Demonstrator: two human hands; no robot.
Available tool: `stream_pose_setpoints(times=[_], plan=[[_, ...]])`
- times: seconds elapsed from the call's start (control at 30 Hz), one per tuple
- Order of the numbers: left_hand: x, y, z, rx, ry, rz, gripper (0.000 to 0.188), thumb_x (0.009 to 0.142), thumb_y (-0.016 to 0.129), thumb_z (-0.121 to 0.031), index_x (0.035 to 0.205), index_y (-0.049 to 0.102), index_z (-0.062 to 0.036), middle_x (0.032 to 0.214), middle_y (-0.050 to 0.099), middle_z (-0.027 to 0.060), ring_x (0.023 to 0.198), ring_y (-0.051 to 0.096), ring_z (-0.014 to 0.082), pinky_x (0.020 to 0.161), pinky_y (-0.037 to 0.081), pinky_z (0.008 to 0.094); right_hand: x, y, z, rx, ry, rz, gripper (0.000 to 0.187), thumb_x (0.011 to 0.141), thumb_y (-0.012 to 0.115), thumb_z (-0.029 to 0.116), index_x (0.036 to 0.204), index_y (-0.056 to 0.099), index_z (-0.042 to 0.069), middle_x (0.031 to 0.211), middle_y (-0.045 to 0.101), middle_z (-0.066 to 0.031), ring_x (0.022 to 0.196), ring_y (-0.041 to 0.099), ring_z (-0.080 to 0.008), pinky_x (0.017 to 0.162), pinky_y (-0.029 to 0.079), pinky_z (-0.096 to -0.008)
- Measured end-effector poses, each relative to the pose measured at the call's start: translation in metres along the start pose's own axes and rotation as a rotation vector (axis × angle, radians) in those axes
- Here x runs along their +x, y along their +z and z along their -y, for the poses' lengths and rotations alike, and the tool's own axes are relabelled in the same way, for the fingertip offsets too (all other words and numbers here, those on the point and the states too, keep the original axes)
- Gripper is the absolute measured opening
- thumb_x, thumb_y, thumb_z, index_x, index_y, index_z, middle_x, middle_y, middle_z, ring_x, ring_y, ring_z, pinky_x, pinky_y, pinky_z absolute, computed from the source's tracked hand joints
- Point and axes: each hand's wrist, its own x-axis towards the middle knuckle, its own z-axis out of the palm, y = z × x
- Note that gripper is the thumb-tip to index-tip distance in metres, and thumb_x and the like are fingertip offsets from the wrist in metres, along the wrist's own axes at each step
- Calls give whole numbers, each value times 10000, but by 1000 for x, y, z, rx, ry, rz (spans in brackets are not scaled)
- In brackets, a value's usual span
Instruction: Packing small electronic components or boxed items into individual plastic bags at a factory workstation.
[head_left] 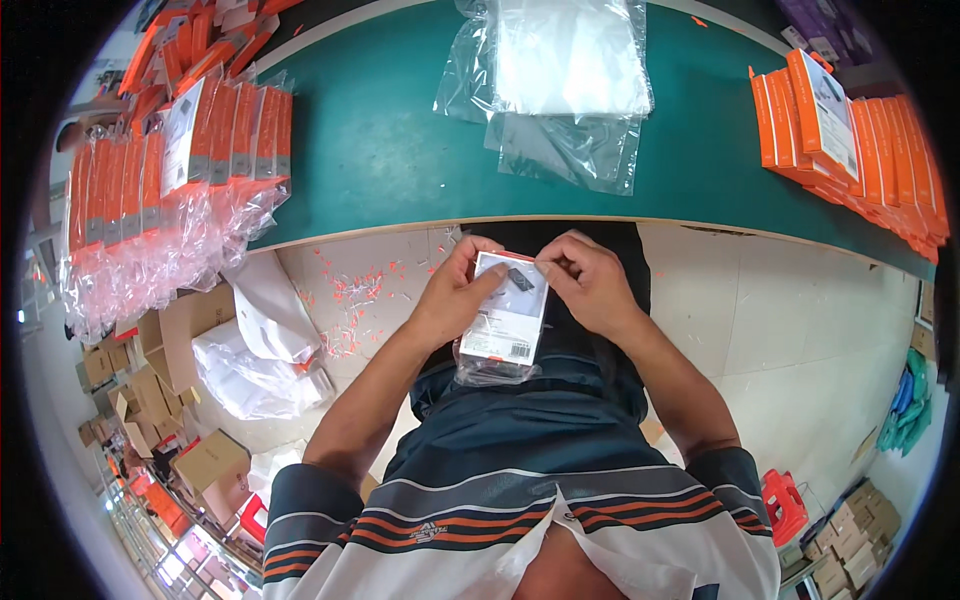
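- Head view: a flat white-and-orange cardboard carton, a dark device printed on its face [514, 325], sits near the centre, just past the table edge on the six o'clock side, above the person's lap.
- Clear crinkled plastic film [495, 375] gathers beyond the carton's six o'clock end, so it seems sleeved.
- Left hand [452, 298], on the carton's ten o'clock side: thumb laid flat across the face, fingers curled behind, probably to keep it steady.
- Right hand [597, 287], at its one o'clock corner: thumb and forefinger pinch together there; whether on film or card, I cannot tell.
- Green tabletop [370, 130]: a pile of clear flat plastic bags [570, 60] lies at twelve o'clock, seemingly within either hand's reach.
- Film-wrapped orange cartons [110, 190] stand packed on edge at ten o'clock, which likely saves room; orange cartons without visible film [880, 150] line two o'clock, perhaps kept apart from them.
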Motion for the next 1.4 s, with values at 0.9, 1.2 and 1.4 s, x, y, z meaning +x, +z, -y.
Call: stream_pose_setpoints(times=[0.9,1.2,1.4], plan=[[-49,31,-18,604,91,78,997,976,821,-88,1764,211,-119,1347,732,225,1287,738,352,1085,569,395,-12,-33,11,-484,-311,-36,101,1056,675,77,1144,695,30,1013,748,-127,900,743,-349,758,584,-444],[-78,-1,-63,934,190,34,885,883,903,-147,1651,465,-108,1405,695,256,1231,731,421,1023,584,458,-24,-35,55,-413,-516,-267,64,1062,666,12,1125,679,11,1020,727,-147,800,721,-323,717,568,-392],[-75,68,-110,1296,953,-439,869,822,917,-169,1602,542,-93,1629,491,310,1393,572,503,1085,514,564,-15,-23,95,-353,-498,-321,95,1067,660,2,1159,684,1,1037,740,-130,828,723,-307,729,576,-368]])
